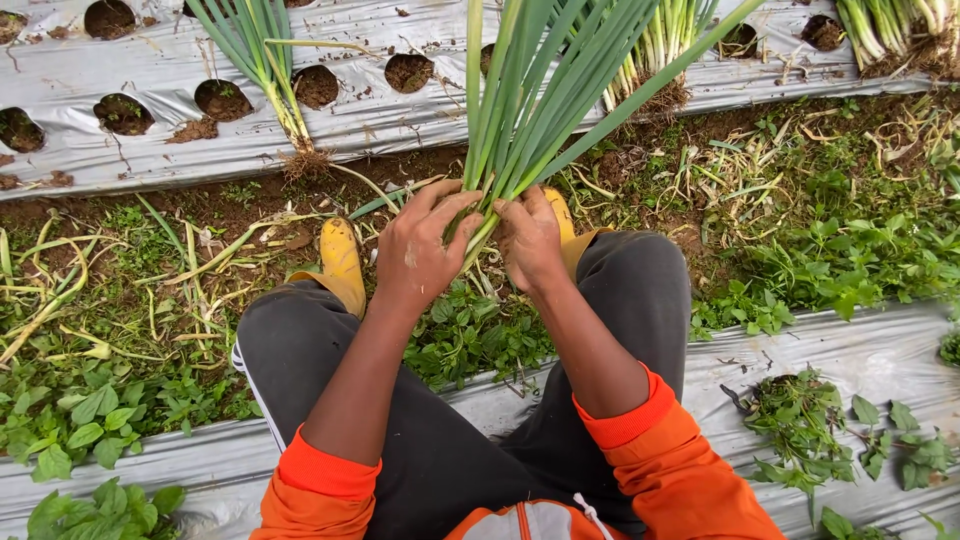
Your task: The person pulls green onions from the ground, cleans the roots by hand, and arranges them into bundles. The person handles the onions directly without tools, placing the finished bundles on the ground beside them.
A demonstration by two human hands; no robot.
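The person squats in a furrow between two raised beds covered in silver plastic mulch, knees apart, looking down at both hands. The left hand and right hand meet just above the ground, and both have their fingers closed around the lower end of a bunch of green onions. The two hands touch the bunch from opposite sides, left thumb and fingers wrapped over the pale base, right hand curled against it. The long green leaves fan upward from the grip and cross the near edge of the far bed, reaching the top of the view.

Behind the hands, two yellow boots stand on the bare soil of the furrow; the one by the right hand is mostly hidden. Dark trousers cover the knees, and orange sleeves are pushed up the forearms.

On the far bed, round planting holes show dark earth. A smaller pulled onion clump lies on the far bed's near edge at the left, with roots hanging over, and more bundles of onions lie toward its right end. Loose wilted leaves and low weeds cover the furrow floor, some weeds directly beneath the hands
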